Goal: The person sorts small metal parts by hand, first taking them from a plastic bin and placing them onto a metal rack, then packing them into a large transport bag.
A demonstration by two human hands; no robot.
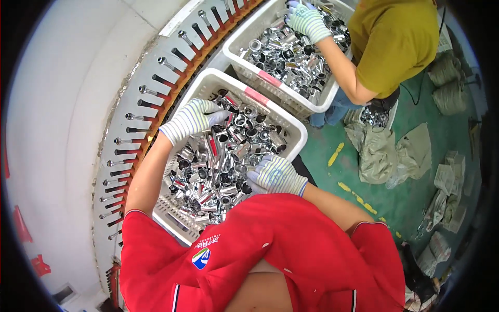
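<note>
A pale plastic basket (283, 115) in front of me is heaped with short chrome tubular fittings (208, 169), some with black ends. My left hand (193, 120), in a white striped knit glove, is over the far left part of the heap, its fingers bent together at the fittings. Close to the basket's near right side, my right hand (278, 176), gloved alike, has its fingers curled down among the pieces. What either hand's fingertips hold is hidden.
Along the left runs a curved rail (150, 136) of red holders with black and chrome upright pieces. A second basket (306, 106) of chrome parts stands beyond, where a co-worker's gloved hand (311, 22) reaches in. Sacks (375, 151) lie on the green floor (317, 143) at right.
</note>
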